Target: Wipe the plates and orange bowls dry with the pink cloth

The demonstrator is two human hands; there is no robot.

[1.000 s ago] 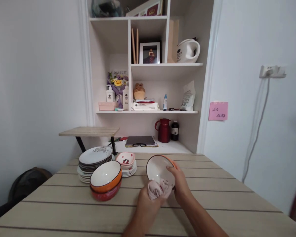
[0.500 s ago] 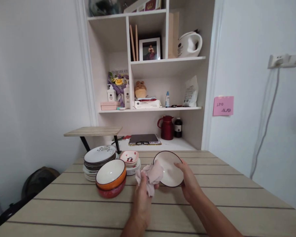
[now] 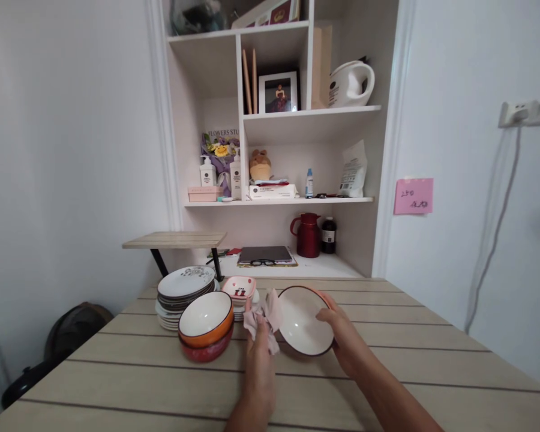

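My right hand [image 3: 339, 327] grips a bowl [image 3: 303, 324] by its right side, thumb over the dark rim and fingers behind. The bowl is tilted so that its white inside faces me. A crumpled pale pink cloth [image 3: 265, 321] is bunched in my left hand [image 3: 258, 351], close to the bowl's left rim. Whether the cloth touches the bowl I cannot tell. Left of my hands, an orange bowl [image 3: 207, 321] with a white inside is stacked in a red bowl [image 3: 207, 350]. Behind them stands a pile of plates [image 3: 186, 282].
A small square dish [image 3: 239, 287] with red pictures rests on small plates behind my left hand. A low wooden stand [image 3: 175, 240] is at the back left of the slatted table [image 3: 387, 372]. A red jug [image 3: 308, 235] and a laptop [image 3: 265, 255] lie beyond its far edge.
My left hand has drawn slightly left with the cloth, off the bowl's inside. The bowl has turned and lowered a little in my right hand. The whole view has shifted slightly.
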